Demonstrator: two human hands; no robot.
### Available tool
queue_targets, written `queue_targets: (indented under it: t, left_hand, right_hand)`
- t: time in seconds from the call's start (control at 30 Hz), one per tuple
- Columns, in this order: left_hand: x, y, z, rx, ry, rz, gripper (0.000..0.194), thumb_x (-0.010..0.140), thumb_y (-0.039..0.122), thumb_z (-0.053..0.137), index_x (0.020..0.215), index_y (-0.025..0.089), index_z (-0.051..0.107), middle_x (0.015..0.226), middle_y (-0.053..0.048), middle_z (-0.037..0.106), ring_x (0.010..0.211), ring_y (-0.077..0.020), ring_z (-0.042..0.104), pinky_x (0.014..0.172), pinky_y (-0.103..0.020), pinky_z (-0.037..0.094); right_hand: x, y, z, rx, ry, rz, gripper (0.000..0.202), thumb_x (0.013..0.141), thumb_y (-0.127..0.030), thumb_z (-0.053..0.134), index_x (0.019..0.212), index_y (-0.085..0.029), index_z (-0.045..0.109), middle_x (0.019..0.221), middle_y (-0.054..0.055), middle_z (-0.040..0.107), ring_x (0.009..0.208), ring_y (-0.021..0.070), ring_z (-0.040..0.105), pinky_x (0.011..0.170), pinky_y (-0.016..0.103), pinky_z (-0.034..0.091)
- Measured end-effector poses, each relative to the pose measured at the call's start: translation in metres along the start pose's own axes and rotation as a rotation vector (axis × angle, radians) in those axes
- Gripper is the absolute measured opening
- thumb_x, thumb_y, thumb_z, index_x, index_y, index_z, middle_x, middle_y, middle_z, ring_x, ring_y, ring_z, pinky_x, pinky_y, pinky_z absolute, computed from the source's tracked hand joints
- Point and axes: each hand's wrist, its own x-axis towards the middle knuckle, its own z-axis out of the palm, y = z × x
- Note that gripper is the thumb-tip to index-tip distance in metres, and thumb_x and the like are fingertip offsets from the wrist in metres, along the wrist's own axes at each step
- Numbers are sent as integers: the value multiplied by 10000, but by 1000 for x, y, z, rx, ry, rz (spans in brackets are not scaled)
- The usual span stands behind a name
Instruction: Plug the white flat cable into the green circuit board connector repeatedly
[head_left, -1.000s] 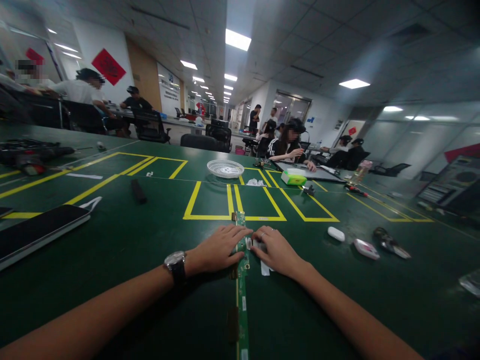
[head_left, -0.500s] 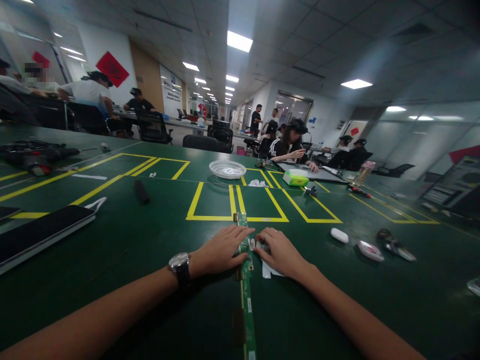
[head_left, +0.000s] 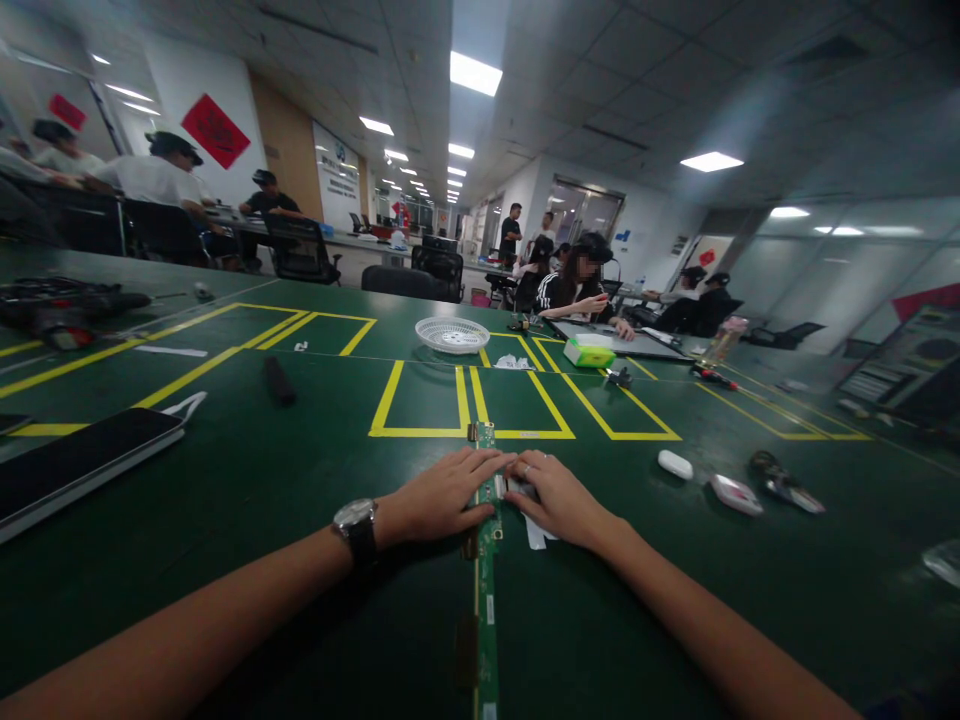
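Observation:
A long, narrow green circuit board point(head_left: 486, 600) lies on the green table, running from near my body toward the middle. My left hand point(head_left: 439, 492), with a watch on the wrist, rests over it, its fingers and thumb closed on the board around a white connector point(head_left: 499, 487). Just right of that connector, my right hand point(head_left: 559, 500) has its fingers bent together on a white flat cable point(head_left: 535, 533), partly hidden under the palm. The index fingertips of both hands meet above the board. Brown flexible tabs point(head_left: 466, 640) stick out from the board's left edge.
Ahead stands a white plastic basket point(head_left: 451, 337) near yellow tape outlines. A green box point(head_left: 589, 352) sits to its right, near a seated person. A power bank-like black slab point(head_left: 90, 465) lies left; a white case point(head_left: 675, 464) and a drill point(head_left: 64, 308) are also on the table.
My right hand's fingers have moved slightly left and up, with the index finger now touching the left hand's fingertip at the connector. The left hand stays on the board; the view shifts slightly.

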Motion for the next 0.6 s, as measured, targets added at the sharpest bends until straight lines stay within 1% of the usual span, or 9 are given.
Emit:
queue_targets:
  t: [0.17,0.3,0.37,0.43,0.5,0.6]
  left_hand:
    - [0,0,0,5,-3,9,714,966,381,537,1549,259,144,1559,-73,323,1401,-253,334,1158,-432,252]
    - [0,1,1,28,5,-32,734,968,391,521,1555,282,94,1568,-83,316,1392,-294,359,1151,-537,166]
    - [-1,1,1,26,5,-54,745,966,397,523,1555,285,83,1563,-89,329,1392,-305,362,1145,-562,138]
    - [-1,1,1,19,8,-68,768,958,407,534,1557,281,69,1557,-94,339,1394,-307,360,1143,-561,140]
    - [-2,0,1,12,16,-71,805,946,422,551,1559,275,51,1569,-102,313,1402,-310,348,1143,-554,152]
    - [-2,-2,2,-20,56,-78,798,953,440,539,1559,267,49,1590,-106,261,1419,-302,315,1142,-520,196]
  right_hand:
    - [-1,1,2,13,16,-2,212,936,-288,579,1112,-174,611,1090,99,608,1014,231,547,885,383,433]
    - [-2,1,3,27,27,5,218,935,-293,581,1110,-169,622,1068,96,616,995,228,551,875,378,432]
    - [-1,0,2,20,29,16,219,935,-295,582,1107,-168,627,1071,97,623,998,229,556,868,374,430]
    - [0,0,-1,-1,14,24,219,931,-311,593,1091,-170,642,1072,96,635,993,232,567,850,371,426]
    - [1,-1,-5,-27,4,17,220,929,-329,600,1078,-179,658,1059,89,652,986,234,576,840,373,418]
    - [2,-5,-9,-22,63,-26,227,953,-299,559,1136,-196,644,1117,81,656,1046,231,565,896,390,397]
